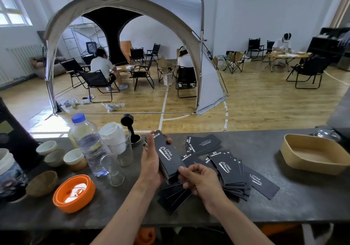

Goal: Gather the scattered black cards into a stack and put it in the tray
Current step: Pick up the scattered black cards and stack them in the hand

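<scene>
Between our hands, the left hand (151,161) grips the card stack (167,158), long axis near-to-far, while the right hand (200,180) pinches its near end; loose cards (230,170) lie right, tray (310,152) far right.

Desk (284,197) right of the loose cards (233,170) is bare dark surface all the way to the tan tray (295,161), so a hand gets a flat run there, tray open-topped with only its low wall to cross. Left side is crowded: water bottle (89,140), glass beaker (121,148), small glass (112,169), cups (74,158) and orange lid (73,192) packed close together, black tamper (130,129) just behind the held stack (168,159). Near desk edge below the cards is bare apart from both forearms.
</scene>
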